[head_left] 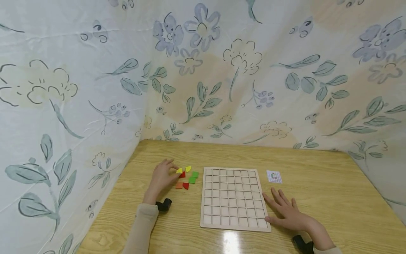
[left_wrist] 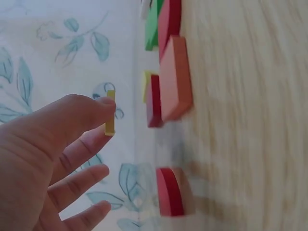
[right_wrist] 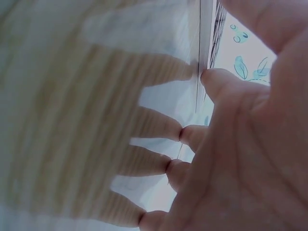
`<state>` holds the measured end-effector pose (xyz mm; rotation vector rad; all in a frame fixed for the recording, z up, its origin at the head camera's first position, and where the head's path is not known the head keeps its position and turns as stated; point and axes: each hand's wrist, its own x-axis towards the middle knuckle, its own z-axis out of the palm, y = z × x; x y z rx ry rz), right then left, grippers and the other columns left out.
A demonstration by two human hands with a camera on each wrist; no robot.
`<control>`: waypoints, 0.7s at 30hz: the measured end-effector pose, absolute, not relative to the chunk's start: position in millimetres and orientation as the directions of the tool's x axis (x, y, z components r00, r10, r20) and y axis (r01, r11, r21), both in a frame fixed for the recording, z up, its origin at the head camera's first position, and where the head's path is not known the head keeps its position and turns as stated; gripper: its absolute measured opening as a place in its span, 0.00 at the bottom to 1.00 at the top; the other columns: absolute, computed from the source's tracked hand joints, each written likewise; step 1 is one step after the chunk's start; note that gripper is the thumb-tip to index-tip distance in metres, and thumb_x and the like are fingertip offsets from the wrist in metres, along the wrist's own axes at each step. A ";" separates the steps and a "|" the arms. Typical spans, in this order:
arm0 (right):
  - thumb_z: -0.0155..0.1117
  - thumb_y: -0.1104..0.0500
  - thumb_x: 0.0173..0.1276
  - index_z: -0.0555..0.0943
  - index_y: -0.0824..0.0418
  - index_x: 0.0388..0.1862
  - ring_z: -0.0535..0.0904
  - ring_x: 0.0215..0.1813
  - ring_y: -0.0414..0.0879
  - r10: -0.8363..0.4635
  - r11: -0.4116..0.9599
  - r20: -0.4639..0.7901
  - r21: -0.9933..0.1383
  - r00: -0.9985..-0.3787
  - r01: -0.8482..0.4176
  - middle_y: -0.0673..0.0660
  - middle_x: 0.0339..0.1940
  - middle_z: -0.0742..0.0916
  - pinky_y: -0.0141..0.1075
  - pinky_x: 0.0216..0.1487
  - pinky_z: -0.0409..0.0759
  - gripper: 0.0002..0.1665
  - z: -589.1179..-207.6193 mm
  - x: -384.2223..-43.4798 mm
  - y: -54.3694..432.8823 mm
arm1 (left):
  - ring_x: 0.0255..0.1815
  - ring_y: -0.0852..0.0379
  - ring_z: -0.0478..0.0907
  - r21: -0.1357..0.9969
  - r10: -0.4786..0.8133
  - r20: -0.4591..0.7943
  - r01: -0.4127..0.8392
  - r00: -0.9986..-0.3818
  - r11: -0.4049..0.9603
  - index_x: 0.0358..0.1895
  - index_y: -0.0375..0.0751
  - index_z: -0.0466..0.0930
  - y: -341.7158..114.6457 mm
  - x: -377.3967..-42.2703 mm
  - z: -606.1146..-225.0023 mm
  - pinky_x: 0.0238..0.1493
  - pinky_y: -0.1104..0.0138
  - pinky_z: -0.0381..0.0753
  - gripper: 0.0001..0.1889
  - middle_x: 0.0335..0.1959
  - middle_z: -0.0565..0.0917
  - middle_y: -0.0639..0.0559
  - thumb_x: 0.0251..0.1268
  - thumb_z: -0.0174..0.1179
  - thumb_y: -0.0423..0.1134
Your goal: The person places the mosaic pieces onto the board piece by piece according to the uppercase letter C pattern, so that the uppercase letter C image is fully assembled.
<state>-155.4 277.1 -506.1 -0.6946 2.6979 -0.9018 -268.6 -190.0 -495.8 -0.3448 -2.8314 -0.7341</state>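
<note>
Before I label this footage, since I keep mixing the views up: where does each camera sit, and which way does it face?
Head: worn on the head, facing forward and down over the grid board; left hand, right hand and sleeves show.
Left wrist: on that wrist, facing past the left hand, which pinches a yellow piece, toward the table and cloth.
Right wrist: on that wrist, facing along the right hand's palm and fingers toward the table and board's edge.
Shared: head and left wrist both show the left hand, yellow piece and orange piece.

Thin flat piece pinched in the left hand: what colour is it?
The thin flat piece is yellow, clearest in the left wrist view.
</note>
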 end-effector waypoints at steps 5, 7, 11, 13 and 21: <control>0.60 0.47 0.64 0.55 0.57 0.73 0.34 0.68 0.79 -0.499 0.698 -0.056 -0.617 -0.865 -0.363 0.76 0.71 0.47 0.77 0.51 0.26 0.43 -506.8 -155.2 278.4 | 0.65 0.34 0.62 0.467 0.195 0.277 0.309 -0.941 0.829 0.36 0.44 0.84 -179.8 -267.0 -492.3 0.63 0.40 0.59 0.11 0.60 0.74 0.39 0.51 0.68 0.44; 0.60 0.47 0.64 0.55 0.57 0.73 0.34 0.68 0.79 -0.498 0.696 -0.056 -0.620 -0.865 -0.361 0.76 0.71 0.47 0.77 0.52 0.25 0.43 -506.4 -155.0 279.0 | 0.65 0.34 0.62 0.483 0.199 0.276 0.315 -0.940 0.817 0.36 0.44 0.83 -174.9 -266.1 -491.1 0.63 0.41 0.59 0.12 0.61 0.74 0.40 0.51 0.69 0.44; 0.60 0.47 0.64 0.55 0.57 0.73 0.34 0.68 0.78 -0.494 0.701 -0.055 -0.615 -0.868 -0.360 0.76 0.71 0.47 0.77 0.52 0.25 0.43 -505.4 -154.3 280.1 | 0.65 0.34 0.62 0.500 0.220 0.282 0.338 -0.934 0.797 0.35 0.43 0.83 -164.1 -265.0 -488.7 0.63 0.41 0.59 0.12 0.61 0.74 0.40 0.50 0.69 0.45; 0.60 0.47 0.64 0.55 0.57 0.73 0.34 0.69 0.78 -0.491 0.706 -0.056 -0.611 -0.869 -0.359 0.76 0.71 0.47 0.77 0.52 0.25 0.43 -504.9 -153.8 280.3 | 0.65 0.34 0.62 0.487 0.240 0.283 0.355 -0.929 0.798 0.35 0.44 0.83 -158.9 -265.0 -488.9 0.63 0.41 0.60 0.11 0.61 0.74 0.40 0.51 0.68 0.45; 0.60 0.47 0.64 0.55 0.58 0.73 0.34 0.68 0.78 -0.496 0.700 -0.052 -0.614 -0.867 -0.364 0.77 0.71 0.46 0.77 0.52 0.25 0.43 -503.5 -153.6 277.0 | 0.66 0.36 0.63 0.477 0.284 0.283 0.391 -0.916 0.787 0.35 0.46 0.84 -142.5 -259.5 -492.2 0.62 0.40 0.60 0.10 0.59 0.75 0.42 0.51 0.68 0.45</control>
